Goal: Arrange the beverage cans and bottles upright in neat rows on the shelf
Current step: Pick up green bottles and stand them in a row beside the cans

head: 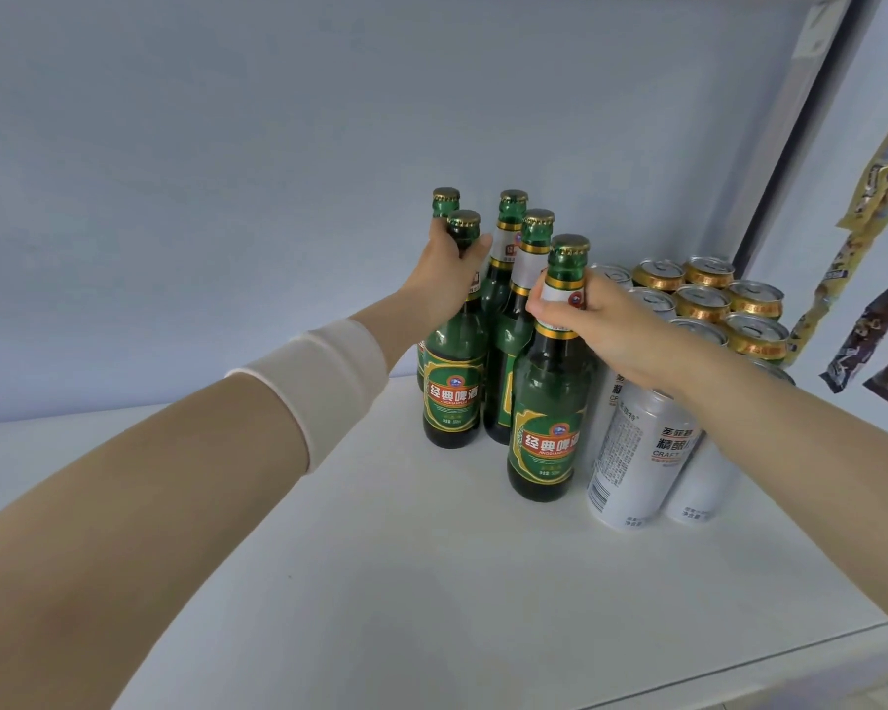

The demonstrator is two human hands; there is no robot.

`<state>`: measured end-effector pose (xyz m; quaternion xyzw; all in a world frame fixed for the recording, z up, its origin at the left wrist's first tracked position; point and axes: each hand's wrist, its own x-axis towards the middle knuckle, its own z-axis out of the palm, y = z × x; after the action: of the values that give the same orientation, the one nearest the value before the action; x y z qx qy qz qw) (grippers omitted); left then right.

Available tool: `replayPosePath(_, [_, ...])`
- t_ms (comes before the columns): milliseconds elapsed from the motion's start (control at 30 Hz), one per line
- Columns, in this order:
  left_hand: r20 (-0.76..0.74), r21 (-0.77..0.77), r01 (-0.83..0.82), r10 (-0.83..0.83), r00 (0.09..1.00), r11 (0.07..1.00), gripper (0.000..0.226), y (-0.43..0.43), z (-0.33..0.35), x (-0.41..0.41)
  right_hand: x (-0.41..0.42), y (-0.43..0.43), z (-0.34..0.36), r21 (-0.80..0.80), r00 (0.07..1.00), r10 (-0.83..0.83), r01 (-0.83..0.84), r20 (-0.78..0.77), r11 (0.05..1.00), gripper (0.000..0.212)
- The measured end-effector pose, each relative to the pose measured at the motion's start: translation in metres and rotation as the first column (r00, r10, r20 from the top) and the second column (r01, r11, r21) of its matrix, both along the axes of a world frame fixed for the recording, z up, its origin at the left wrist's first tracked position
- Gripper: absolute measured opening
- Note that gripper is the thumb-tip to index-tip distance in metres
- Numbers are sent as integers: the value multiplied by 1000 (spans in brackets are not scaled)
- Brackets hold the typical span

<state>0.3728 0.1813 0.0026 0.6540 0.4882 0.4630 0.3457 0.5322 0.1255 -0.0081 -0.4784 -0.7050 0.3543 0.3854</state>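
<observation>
Several green glass beer bottles stand upright on the white shelf (431, 556). My left hand (449, 271) grips the neck of the left front bottle (455, 386), with another bottle right behind it. My right hand (593, 322) is closed around the neck of the nearest bottle (547, 427), which stands at the front of the right column. Two more bottles (508, 320) stand behind that one. To the right, white cans (631, 453) and gold-rimmed cans (703, 299) stand upright in rows, partly hidden by my right forearm.
A pale wall closes the back of the shelf. A grey upright post (785, 161) bounds the shelf on the right. Snack packets (872, 320) hang beyond it. The shelf's left half and front edge (739, 658) hold nothing.
</observation>
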Motion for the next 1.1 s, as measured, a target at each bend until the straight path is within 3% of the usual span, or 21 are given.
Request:
replayPosePath(300, [-87,-14,81,-82,993,997,38,0,-3,-18,14,-5,22,62,933,-7,-17,361,998,25])
replayPosePath(867, [-42,-57,93,-96,994,994,37,-4,4,-21,11,-4,22,2,967,-8,7,256,1000,25])
replayPosePath(1100, [-122,-60,61,-68,990,996,41,-10,8,-17,7,-8,23,-42,976,-48,58,213,997,26])
